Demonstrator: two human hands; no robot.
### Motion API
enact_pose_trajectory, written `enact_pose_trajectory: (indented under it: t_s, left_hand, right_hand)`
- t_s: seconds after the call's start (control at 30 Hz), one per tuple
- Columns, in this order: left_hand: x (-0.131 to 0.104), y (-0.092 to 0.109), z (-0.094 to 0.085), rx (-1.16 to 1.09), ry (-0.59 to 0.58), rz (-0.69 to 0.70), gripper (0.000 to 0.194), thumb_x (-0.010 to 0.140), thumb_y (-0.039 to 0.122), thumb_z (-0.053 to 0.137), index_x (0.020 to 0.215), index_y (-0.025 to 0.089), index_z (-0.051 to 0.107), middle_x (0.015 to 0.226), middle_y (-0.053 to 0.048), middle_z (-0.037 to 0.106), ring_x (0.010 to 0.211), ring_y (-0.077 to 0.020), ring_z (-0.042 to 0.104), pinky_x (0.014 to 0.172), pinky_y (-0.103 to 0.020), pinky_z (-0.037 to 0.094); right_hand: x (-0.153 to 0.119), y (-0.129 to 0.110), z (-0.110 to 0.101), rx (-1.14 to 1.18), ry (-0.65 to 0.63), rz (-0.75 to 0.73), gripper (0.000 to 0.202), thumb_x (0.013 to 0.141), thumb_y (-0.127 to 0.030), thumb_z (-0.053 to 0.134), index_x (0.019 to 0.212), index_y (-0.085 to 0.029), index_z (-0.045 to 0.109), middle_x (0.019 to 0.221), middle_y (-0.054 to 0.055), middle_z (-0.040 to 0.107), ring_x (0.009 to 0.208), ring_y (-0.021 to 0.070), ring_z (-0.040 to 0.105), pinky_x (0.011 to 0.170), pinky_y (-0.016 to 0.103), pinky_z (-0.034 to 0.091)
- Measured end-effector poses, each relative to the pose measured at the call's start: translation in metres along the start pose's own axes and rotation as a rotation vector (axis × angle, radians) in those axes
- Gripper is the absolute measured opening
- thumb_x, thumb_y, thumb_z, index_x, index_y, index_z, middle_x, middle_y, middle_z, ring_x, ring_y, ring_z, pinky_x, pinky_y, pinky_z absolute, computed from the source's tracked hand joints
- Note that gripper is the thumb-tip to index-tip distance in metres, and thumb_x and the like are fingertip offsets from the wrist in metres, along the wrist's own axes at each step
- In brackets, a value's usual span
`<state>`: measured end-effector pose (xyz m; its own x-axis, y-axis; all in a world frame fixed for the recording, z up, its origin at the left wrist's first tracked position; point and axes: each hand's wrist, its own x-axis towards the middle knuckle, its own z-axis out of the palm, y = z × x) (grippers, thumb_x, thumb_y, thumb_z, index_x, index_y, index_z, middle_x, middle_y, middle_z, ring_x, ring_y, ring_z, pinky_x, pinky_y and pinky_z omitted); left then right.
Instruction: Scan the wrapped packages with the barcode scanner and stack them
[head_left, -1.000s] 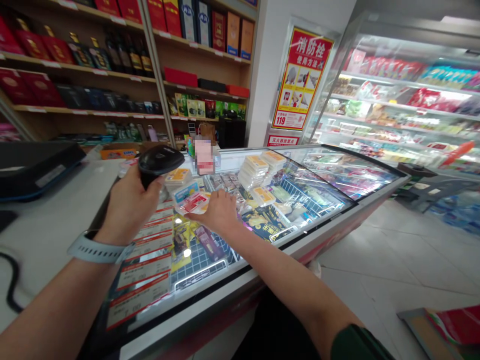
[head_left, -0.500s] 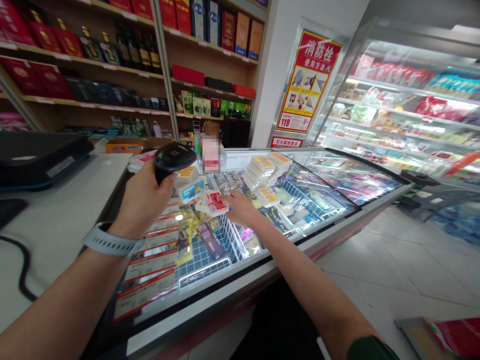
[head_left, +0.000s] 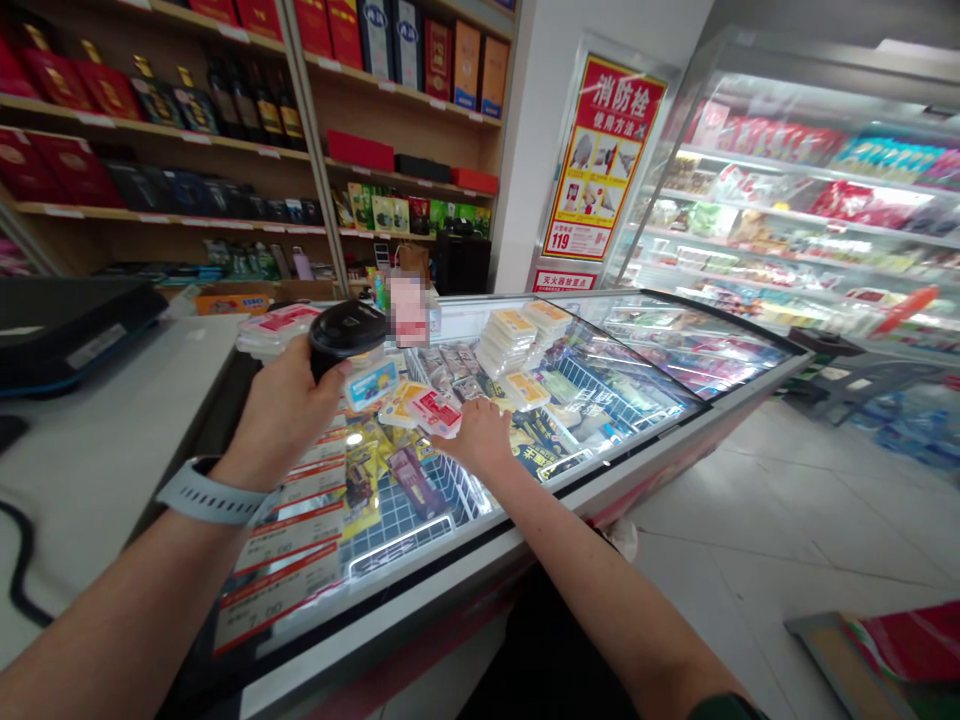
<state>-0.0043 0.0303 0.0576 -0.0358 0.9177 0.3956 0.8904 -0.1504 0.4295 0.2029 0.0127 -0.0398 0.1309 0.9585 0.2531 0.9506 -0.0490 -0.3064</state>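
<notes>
Pinching one flat, clear plastic pack with a red label by its near edge: my right hand, thumb below, fingers bent over the side. Location of pack: above the freezer's glass top, overlapping a similar pack with a yellow-orange label; whether its underside touches the glass, I cannot tell.

Adjacent: one flat pack, blue label, just beyond the yellow-orange one, near the scanner.

My left hand: closed around the grip of a black handheld scanner with a rounded head, held above the glass; pale blue-grey watch strap at the wrist.

On the glass, farther off: a leaning stack of white packs with orange labels; a loose pile of red-labelled packs beyond my left hand. Nearer: a column of red-edged paper price labels. Beneath the glass: wire baskets of bagged goods.

To the left: white tabletop, bearing a low black device.

Hazards, in my judgement: the red pack could slip, being smooth and gripped only at one edge; the scanner could read a neighbour's code, the packs lying so close; a knock could topple the leaning stack.
</notes>
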Motion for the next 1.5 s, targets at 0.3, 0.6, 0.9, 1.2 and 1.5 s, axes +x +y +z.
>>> enact_pose_trajectory:
  t_s: [0.3,0.6,0.9,1.2,1.5]
  left_hand:
    - [-0.008,0.003,0.004,-0.120,-0.052,0.095,0.046,0.085,0.042,0.045,0.120,0.014,0.057,0.100,-0.012,0.068,0.095,-0.0319,0.064,0.081,-0.039,0.048]
    - [-0.050,0.033,0.014,-0.254,-0.194,0.288,0.045,0.083,0.054,0.044,0.114,0.023,0.058,0.086,-0.003,0.067,0.076,-0.0260,0.062,0.068,-0.035,0.045]
    - [-0.068,0.039,0.027,-0.232,-0.279,0.393,0.052,0.088,0.051,0.044,0.133,0.026,0.052,0.098,-0.006,0.069,0.083,-0.0284,0.064,0.080,-0.040,0.051]
    - [-0.067,0.043,0.026,-0.224,-0.298,0.384,0.054,0.087,0.052,0.043,0.131,0.022,0.053,0.106,-0.009,0.069,0.091,-0.0310,0.065,0.084,-0.044,0.052]
    - [-0.065,0.040,0.027,-0.217,-0.288,0.402,0.055,0.087,0.052,0.042,0.134,0.023,0.051,0.110,-0.010,0.069,0.096,-0.0318,0.065,0.089,-0.045,0.051]
  right_hand:
    - [-0.011,0.031,-0.021,-0.044,0.324,-0.024,0.054,0.076,-0.044,0.077,0.118,-0.015,0.058,0.129,0.017,0.060,0.122,0.0327,0.053,0.112,0.059,0.028]
    - [-0.027,0.074,-0.029,-0.170,0.563,0.069,0.052,0.079,-0.035,0.076,0.121,-0.012,0.053,0.136,0.022,0.055,0.131,0.0345,0.046,0.116,0.062,0.020]
    - [-0.032,0.067,-0.032,-0.133,0.488,0.102,0.051,0.084,-0.038,0.070,0.122,-0.010,0.052,0.139,0.025,0.051,0.136,0.0343,0.041,0.119,0.061,0.014]
    - [-0.032,0.067,-0.032,-0.112,0.511,0.088,0.050,0.082,-0.036,0.073,0.121,-0.011,0.053,0.138,0.024,0.053,0.134,0.0344,0.043,0.119,0.061,0.015]
    - [-0.031,0.068,-0.029,-0.116,0.518,0.074,0.046,0.083,-0.036,0.071,0.118,-0.012,0.053,0.139,0.022,0.053,0.135,0.0333,0.043,0.120,0.060,0.015]
